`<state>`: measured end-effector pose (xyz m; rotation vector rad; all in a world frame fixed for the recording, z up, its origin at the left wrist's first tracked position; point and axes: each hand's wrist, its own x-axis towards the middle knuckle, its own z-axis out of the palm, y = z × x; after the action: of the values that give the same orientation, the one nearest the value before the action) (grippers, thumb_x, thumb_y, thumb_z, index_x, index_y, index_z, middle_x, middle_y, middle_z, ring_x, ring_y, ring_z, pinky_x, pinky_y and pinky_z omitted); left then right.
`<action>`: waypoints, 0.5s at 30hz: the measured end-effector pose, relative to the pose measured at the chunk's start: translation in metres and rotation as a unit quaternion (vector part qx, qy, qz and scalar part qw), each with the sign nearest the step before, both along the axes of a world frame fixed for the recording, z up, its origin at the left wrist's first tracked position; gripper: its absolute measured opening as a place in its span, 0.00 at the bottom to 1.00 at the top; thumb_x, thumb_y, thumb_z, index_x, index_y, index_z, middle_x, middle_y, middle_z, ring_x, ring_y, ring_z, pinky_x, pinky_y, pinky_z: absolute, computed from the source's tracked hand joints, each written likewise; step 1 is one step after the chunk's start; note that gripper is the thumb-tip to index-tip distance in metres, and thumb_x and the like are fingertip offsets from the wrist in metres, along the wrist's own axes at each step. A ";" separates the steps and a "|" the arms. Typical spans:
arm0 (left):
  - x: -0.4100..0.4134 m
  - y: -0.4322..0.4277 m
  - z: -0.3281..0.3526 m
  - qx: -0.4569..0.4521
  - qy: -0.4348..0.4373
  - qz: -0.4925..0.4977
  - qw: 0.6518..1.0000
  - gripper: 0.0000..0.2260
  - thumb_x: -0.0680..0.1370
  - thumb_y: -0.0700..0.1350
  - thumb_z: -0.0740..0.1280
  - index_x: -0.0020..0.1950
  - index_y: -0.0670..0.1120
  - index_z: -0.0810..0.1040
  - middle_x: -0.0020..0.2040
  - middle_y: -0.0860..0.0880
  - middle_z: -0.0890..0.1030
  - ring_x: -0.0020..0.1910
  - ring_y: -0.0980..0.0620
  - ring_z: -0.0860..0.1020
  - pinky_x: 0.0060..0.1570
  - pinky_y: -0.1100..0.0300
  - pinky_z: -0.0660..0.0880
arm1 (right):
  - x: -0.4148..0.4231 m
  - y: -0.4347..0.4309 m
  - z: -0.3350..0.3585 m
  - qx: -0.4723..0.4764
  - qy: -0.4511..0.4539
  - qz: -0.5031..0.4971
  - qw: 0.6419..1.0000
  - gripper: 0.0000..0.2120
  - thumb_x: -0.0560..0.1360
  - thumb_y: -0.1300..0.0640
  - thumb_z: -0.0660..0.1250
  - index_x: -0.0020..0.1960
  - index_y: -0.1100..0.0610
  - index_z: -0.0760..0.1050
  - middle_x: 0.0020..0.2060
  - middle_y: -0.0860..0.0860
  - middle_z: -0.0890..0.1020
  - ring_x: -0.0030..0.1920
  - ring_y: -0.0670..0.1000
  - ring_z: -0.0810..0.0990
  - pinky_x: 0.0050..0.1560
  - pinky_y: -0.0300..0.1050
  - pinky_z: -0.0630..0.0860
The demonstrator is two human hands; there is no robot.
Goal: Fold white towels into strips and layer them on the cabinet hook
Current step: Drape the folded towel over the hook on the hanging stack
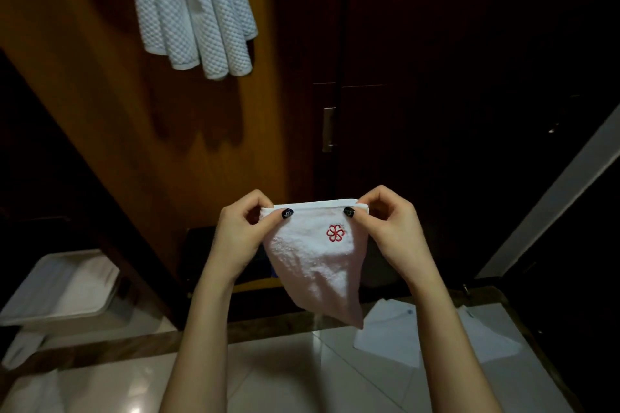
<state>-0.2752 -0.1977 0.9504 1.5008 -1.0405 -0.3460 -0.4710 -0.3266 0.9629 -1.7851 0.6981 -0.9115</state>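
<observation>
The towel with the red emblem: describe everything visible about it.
The white towel looks like terry with a red embroidered flower-like emblem near its top. Held in mid-air, folded, its straight top edge level; the left hand and the right hand each pinch a top corner. The rest hangs free, tapering to a point.

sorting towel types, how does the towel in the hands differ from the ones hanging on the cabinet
The held towel has a fine smooth pile; the hanging towels have a bumpy waffle weave. The held towel bears a red emblem; the hanging towels show none. The left hand and right hand pinch the held towel's top edge and it droops to a point; the hanging towels fall in overlapping strips. Both are white.
</observation>
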 end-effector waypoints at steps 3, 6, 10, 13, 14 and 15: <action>0.019 0.020 0.001 -0.022 0.001 0.028 0.999 0.15 0.68 0.57 0.74 0.34 0.49 0.72 0.32 0.53 0.74 0.32 0.57 0.71 0.30 0.64 0.65 | 0.025 0.025 0.002 0.008 -0.015 -0.023 1.000 0.06 0.75 0.60 0.71 0.42 0.53 0.76 0.40 0.48 0.81 0.46 0.49 0.82 0.46 0.56 0.82; 0.037 0.037 -0.001 -0.052 0.016 0.033 0.998 0.12 0.70 0.52 0.74 0.35 0.53 0.72 0.31 0.57 0.72 0.30 0.61 0.68 0.29 0.68 0.63 | 0.047 0.049 0.000 0.003 -0.033 -0.040 0.999 0.07 0.75 0.61 0.71 0.42 0.52 0.76 0.40 0.49 0.81 0.45 0.49 0.82 0.46 0.54 0.82; 0.062 0.062 -0.008 -0.052 0.034 0.049 0.997 0.10 0.71 0.43 0.75 0.39 0.57 0.77 0.35 0.59 0.77 0.33 0.62 0.73 0.32 0.70 0.68 | 0.070 0.073 -0.002 0.071 -0.061 -0.022 0.995 0.10 0.75 0.63 0.71 0.50 0.50 0.76 0.38 0.53 0.82 0.41 0.51 0.84 0.43 0.52 0.83; 0.079 0.083 -0.011 0.000 -0.021 0.058 0.998 0.13 0.73 0.42 0.75 0.44 0.63 0.81 0.44 0.63 0.81 0.42 0.63 0.78 0.41 0.72 0.70 | 0.082 0.085 -0.008 0.046 0.007 -0.016 0.999 0.05 0.74 0.61 0.72 0.45 0.52 0.79 0.39 0.49 0.84 0.43 0.49 0.84 0.47 0.56 0.82; 0.084 0.089 -0.011 0.028 -0.051 0.052 0.997 0.12 0.73 0.44 0.75 0.46 0.63 0.81 0.46 0.63 0.80 0.46 0.63 0.78 0.43 0.71 0.70 | 0.086 0.089 -0.009 0.035 0.025 -0.012 0.999 0.05 0.74 0.60 0.72 0.44 0.51 0.79 0.39 0.48 0.83 0.43 0.48 0.84 0.46 0.56 0.82; 0.089 0.094 -0.010 0.060 -0.080 0.048 0.994 0.10 0.73 0.46 0.75 0.48 0.61 0.82 0.46 0.63 0.79 0.48 0.61 0.78 0.46 0.69 0.71 | 0.089 0.092 -0.010 0.031 0.036 -0.003 0.999 0.06 0.74 0.60 0.72 0.43 0.50 0.78 0.39 0.47 0.83 0.43 0.47 0.83 0.46 0.56 0.82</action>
<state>-0.1867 -0.1033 0.9404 1.7023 -1.0834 -0.2262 -0.3819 -0.2343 0.9528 -1.7686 0.7694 -0.8250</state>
